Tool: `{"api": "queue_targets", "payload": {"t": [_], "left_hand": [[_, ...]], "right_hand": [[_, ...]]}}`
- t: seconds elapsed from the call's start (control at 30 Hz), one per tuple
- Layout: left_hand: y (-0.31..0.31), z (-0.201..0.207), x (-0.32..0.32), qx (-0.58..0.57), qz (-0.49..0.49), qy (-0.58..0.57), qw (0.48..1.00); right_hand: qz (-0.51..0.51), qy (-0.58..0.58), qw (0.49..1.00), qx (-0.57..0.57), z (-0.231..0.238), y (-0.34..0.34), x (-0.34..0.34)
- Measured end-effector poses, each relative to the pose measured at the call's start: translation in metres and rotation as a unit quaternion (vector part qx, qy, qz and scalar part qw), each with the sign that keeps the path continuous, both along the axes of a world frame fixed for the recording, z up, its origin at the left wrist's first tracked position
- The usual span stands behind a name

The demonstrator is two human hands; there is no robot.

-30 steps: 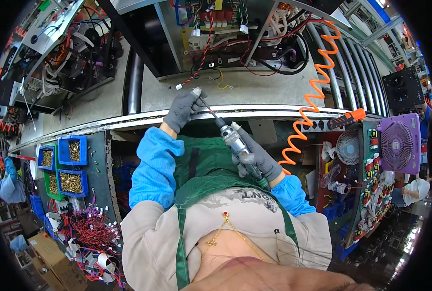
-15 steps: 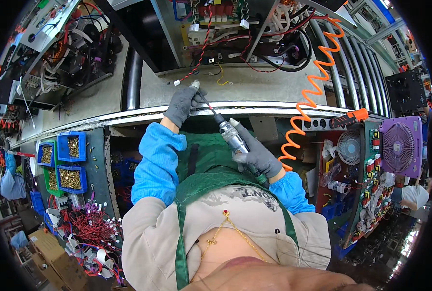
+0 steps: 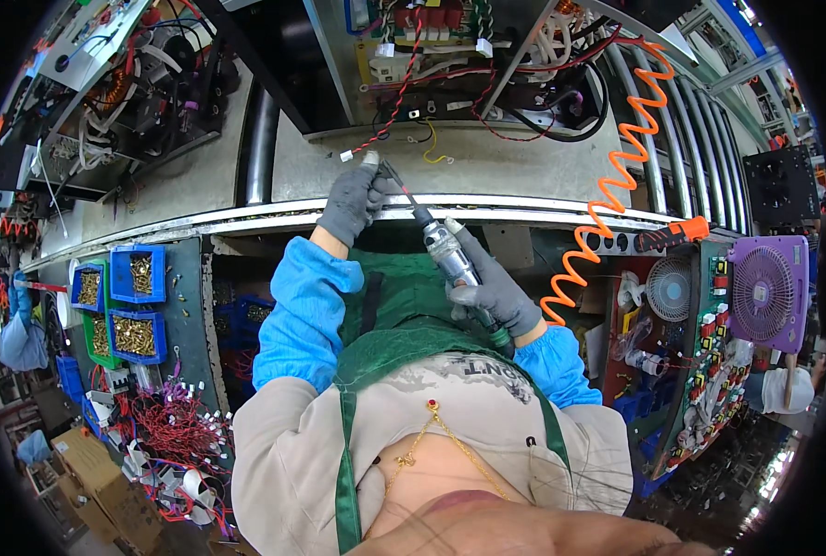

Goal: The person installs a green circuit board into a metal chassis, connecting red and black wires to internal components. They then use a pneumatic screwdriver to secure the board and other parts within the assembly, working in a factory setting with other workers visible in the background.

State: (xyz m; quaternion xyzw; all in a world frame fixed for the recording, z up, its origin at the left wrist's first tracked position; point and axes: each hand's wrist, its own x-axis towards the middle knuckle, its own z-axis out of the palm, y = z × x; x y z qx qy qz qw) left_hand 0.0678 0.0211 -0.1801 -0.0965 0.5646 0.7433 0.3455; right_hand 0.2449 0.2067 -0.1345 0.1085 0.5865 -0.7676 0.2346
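My right hand (image 3: 493, 289), in a grey glove, grips a silver powered screwdriver (image 3: 447, 251) whose thin bit points up and left. My left hand (image 3: 352, 202), also gloved, pinches the bit tip near a small white connector (image 3: 346, 157) on a red-black wire. Both hover over the front edge of a metal chassis tray (image 3: 487, 171) holding wired electronics (image 3: 450, 42). An orange coiled hose (image 3: 617, 176) runs from behind the right hand up to the right.
Blue and green bins of brass screws (image 3: 121, 306) sit at the left. Red wire bundles (image 3: 172, 431) lie below them. Another open unit (image 3: 126, 102) sits at the far left on the rollers. A purple fan (image 3: 770, 292) and a white fan (image 3: 670, 289) stand at the right.
The view has shifted so the chassis sits closer. Both hands and the screwdriver stay together, the bit tip still at the tray's front edge.
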Motion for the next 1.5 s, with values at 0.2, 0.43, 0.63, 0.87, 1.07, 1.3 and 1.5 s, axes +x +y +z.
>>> {"api": "queue_targets", "payload": {"t": [0.2,0.43,0.63,0.87,1.07,1.3,1.5], "left_hand": [[-0.005,-0.016,-0.009,0.014,0.023,-0.007,1.0],[-0.005,-0.018,-0.015,-0.048,0.023,0.043,0.998],[-0.011,-0.003,-0.018,-0.141,-0.061,0.155,0.976],[-0.016,-0.001,-0.019,-0.099,-0.025,0.16,0.982],[-0.009,0.003,-0.024,-0.123,-0.035,0.108,0.986],[-0.008,-0.011,-0.021,0.044,0.055,-0.002,0.998],[-0.015,-0.013,-0.016,0.019,0.039,0.006,0.999]], "right_hand": [[0.039,0.041,0.997,0.056,0.0,-0.001,0.002],[0.055,0.091,0.987,0.12,-0.013,0.001,0.004],[0.05,0.046,0.995,0.072,-0.002,-0.001,0.003],[0.038,-0.027,0.999,-0.018,0.005,0.001,-0.003],[0.039,0.019,0.999,0.032,-0.004,0.003,-0.007],[0.041,0.005,0.998,0.048,0.001,0.003,-0.011],[0.047,0.037,0.996,0.067,-0.012,0.005,-0.008]]}}
